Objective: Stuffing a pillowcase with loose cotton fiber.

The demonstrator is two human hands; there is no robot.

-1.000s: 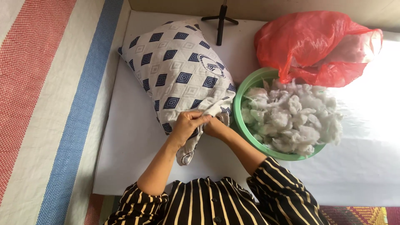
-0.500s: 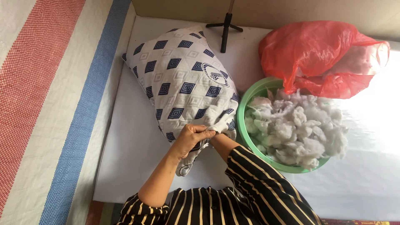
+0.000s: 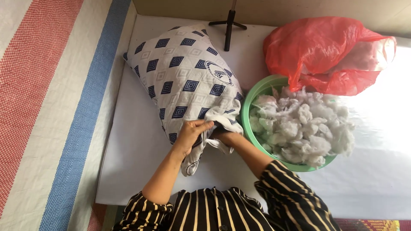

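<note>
Nearest the person, the left hand (image 3: 191,136) pinches the loose edge of the pillow cover (image 3: 188,92), its grip closed on the cloth and holding the opening apart. Just to its right, the right hand (image 3: 227,137) is pushed into that opening; its fingers are hidden, so whether its grip holds anything cannot be told. The pillow's long axis runs away and to the left across the white sheet (image 3: 137,145). Right of the hands, touching the pillow, sits a green basin (image 3: 245,112) heaped with white stuffing (image 3: 299,126). Beyond it lies a red plastic bag (image 3: 317,49), and a small black tripod (image 3: 229,23).
</note>
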